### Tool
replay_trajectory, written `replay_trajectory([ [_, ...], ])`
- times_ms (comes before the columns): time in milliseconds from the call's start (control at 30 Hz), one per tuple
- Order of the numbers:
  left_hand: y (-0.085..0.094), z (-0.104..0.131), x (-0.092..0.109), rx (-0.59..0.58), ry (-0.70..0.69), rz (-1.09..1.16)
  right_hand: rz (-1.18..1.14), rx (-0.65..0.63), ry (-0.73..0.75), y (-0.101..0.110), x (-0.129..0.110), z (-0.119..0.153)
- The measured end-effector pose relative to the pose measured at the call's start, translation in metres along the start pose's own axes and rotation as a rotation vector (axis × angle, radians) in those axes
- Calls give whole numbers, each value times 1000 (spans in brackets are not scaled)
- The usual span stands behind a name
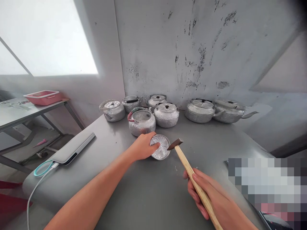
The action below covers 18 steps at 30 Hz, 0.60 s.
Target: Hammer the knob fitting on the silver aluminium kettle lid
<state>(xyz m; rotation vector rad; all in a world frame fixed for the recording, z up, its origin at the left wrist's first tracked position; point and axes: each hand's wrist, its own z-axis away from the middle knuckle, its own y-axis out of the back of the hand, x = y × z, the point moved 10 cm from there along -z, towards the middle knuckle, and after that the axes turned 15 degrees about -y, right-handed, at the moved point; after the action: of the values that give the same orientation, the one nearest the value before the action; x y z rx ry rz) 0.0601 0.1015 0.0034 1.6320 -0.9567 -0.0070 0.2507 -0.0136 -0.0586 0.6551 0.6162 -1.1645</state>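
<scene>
My left hand [143,147] grips the left edge of a round, dented metal lid [163,149], its thumb lying over the lid's face. In my right hand [206,188] is a hammer [185,159] with a pale wooden handle and a dark metal head. The hammer's head is at the lid's right edge; whether they touch I cannot tell. Just behind my left hand stands an open kettle [142,123] without a lid, its handle wrapped in red and green cord.
Several dented metal kettles [167,116] line the back of the grey table [134,198] by the stained wall. On the left lies a white power bank [74,148] with a cable. A pink basket [44,98] sits on another table. The right corner is blurred out.
</scene>
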Motion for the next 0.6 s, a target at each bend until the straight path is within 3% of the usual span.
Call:
replay_trajectory([
  [400,1,-1,-5,36,18,7,-9,14,58,-1,-13,5],
  [600,8,4,-5,42,35,-132,-10,23,61,-1,-15,7],
])
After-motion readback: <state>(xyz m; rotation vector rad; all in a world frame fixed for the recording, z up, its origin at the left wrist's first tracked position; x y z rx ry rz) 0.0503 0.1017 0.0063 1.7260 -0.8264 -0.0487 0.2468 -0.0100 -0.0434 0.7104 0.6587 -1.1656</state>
